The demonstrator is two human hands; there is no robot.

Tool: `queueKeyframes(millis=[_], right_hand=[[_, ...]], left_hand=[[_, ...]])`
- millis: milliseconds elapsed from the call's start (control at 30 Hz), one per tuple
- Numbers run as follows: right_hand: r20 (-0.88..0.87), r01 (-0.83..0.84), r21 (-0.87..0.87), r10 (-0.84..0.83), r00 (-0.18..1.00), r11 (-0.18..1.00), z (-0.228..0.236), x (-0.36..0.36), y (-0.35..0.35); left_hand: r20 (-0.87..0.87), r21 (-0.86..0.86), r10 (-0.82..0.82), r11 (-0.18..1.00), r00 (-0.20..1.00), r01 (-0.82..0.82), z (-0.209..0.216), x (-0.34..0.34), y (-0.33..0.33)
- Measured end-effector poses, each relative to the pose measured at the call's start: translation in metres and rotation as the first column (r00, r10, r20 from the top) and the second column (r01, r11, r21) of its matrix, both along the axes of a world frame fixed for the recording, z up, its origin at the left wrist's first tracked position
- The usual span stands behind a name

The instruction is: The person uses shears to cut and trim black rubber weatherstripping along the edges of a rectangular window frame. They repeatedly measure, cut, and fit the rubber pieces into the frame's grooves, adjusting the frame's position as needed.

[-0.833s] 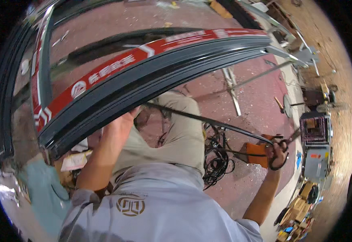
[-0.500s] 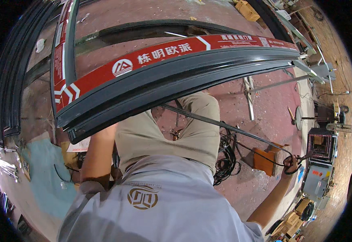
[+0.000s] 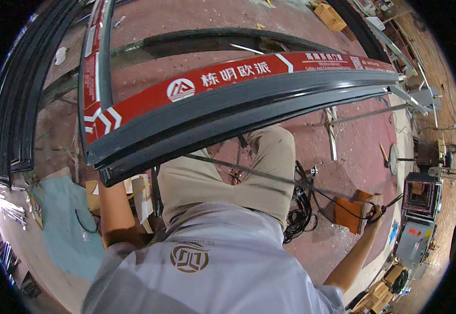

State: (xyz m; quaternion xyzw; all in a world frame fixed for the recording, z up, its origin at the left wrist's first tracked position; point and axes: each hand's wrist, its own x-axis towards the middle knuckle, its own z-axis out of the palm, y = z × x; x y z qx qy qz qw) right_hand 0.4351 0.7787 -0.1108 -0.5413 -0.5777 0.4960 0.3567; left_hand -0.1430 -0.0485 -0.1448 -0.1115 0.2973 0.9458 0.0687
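Black scissors [image 3: 394, 201] are clamped in the right grip [image 3: 375, 214]; leftward, a dark strip [image 3: 259, 174] is apparently being fed to the frame [image 3: 249, 100], needing controlled slack. Left grip: hidden, untellable.

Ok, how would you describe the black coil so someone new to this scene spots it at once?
Start at the person's beige trousers, in the middle of the view. Just right of them, on the reddish floor, lies the black coil. Its loose tangle of thin loops sets it apart from the flat-faced orange block farther right.
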Motion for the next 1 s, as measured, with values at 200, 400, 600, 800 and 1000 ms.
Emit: queueKeyframes(millis=[200,400,600,800,1000], right_hand=[[0.103,-0.157,0.130,0.144,0.984,0.979,-0.043,0.031,0.019],[0.288,-0.229,0.149,0.180,0.940,0.962,-0.045,0.018,0.012],[0.290,-0.279,0.145,0.229,0.929,0.949,-0.057,-0.011,0.008],[0.302,-0.370,0.145,0.315,0.900,0.918,-0.069,-0.042,0.005],[0.268,-0.484,0.159,0.434,0.860,0.861,-0.086,-0.064,0.004]], left_hand=[[0.040,0.158,-0.037,0.987,0.998,0.031,-0.010,-0.030,-0.021],[0.002,-0.310,0.235,0.924,0.972,-0.223,0.006,-0.012,-0.016],[0.016,-0.313,0.461,0.845,0.887,-0.433,0.058,0.019,0.017],[-0.249,-0.291,0.547,0.745,0.800,-0.600,0.109,0.052,0.047],[-0.573,-0.454,0.337,0.628,0.747,-0.632,0.160,0.092,0.067]])
